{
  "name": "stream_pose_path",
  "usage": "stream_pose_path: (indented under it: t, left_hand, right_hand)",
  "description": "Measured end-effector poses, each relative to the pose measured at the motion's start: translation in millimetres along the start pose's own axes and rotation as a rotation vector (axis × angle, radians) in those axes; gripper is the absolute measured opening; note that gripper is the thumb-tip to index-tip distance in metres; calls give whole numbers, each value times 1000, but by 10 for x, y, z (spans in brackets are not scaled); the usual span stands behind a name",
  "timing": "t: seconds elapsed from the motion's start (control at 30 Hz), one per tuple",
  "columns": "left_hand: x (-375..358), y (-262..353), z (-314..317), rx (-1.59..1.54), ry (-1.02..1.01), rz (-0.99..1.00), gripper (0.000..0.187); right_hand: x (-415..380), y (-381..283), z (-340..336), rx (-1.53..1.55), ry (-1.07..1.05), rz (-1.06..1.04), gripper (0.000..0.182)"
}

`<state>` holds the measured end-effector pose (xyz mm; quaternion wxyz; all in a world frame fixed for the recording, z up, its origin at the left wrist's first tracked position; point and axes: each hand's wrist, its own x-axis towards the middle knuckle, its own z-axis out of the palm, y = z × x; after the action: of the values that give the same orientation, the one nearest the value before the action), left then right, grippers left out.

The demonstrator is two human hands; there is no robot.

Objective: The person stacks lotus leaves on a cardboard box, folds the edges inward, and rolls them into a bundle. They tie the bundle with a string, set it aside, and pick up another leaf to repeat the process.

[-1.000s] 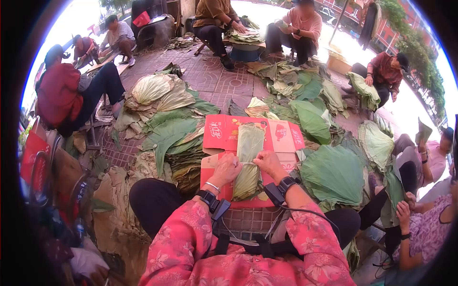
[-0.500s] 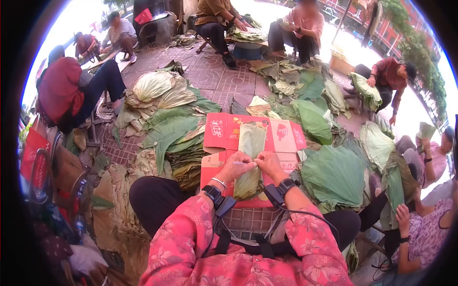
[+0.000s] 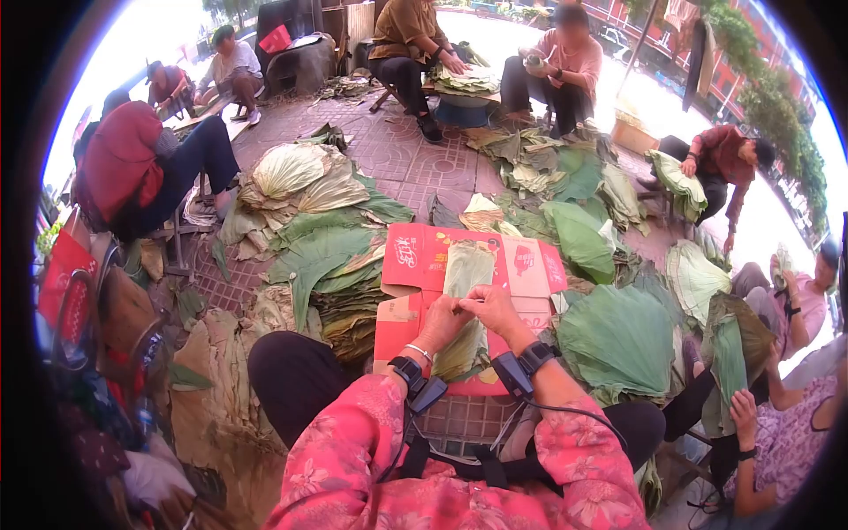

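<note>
A long folded bundle of pale green dried leaf (image 3: 470, 265) lies lengthwise on a flattened red cardboard box (image 3: 406, 327) in front of my knees. My left hand (image 3: 439, 325) and my right hand (image 3: 495, 309) meet over the middle of this bundle. Fingertips of both are pinched close together, almost touching. Whatever is between them is too small or too hidden to make out. Under my hands, part of the bundle is covered; its upper end and lower end show.
Stacked large leaves (image 3: 309, 256) lie to the left of the cardboard. On the right is a broad green leaf (image 3: 614, 340) among more leaves. Brown dried leaves (image 3: 208, 397) are beside my left knee. Several people sit around, including a person in a red top (image 3: 124, 168).
My hands have come closer together, the left moving right and the right slightly left. The bundle stays on the cardboard. The view has shifted slightly.
</note>
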<state>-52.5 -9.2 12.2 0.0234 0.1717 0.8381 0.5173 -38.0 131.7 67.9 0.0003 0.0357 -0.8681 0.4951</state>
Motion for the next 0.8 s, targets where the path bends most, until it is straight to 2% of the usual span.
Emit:
stream_pose_path:
  t: [0.13,0.23,0.33,0.43,0.53,0.63,0.8]
  left_hand:
    - [-22,26,-5,-51,31,59,22]
    - [-28,30,-24,-22,-16,9,22]
    - [-26,82,-85,-84,-81,-47,20]
    - [-51,-8,-26,-143,40,82,17]
    - [-33,-17,-49,-230,-17,56,12]
    - [-49,69,-113,-313,-35,-3,8]
    - [-14,-3,-80,-439,-62,-103,9]
  right_hand:
    - [33,48,24,34,-33,7,14]
    - [36,61,73,170,-36,59,13]
    - [39,68,76,559,-9,141,23]
    - [36,150,-1,302,40,-32,29]
    - [-50,268,17,-181,-24,-260,27]
    - [-100,300,2,-290,13,-329,23]
    - [-217,164,10,-439,64,-206,14]
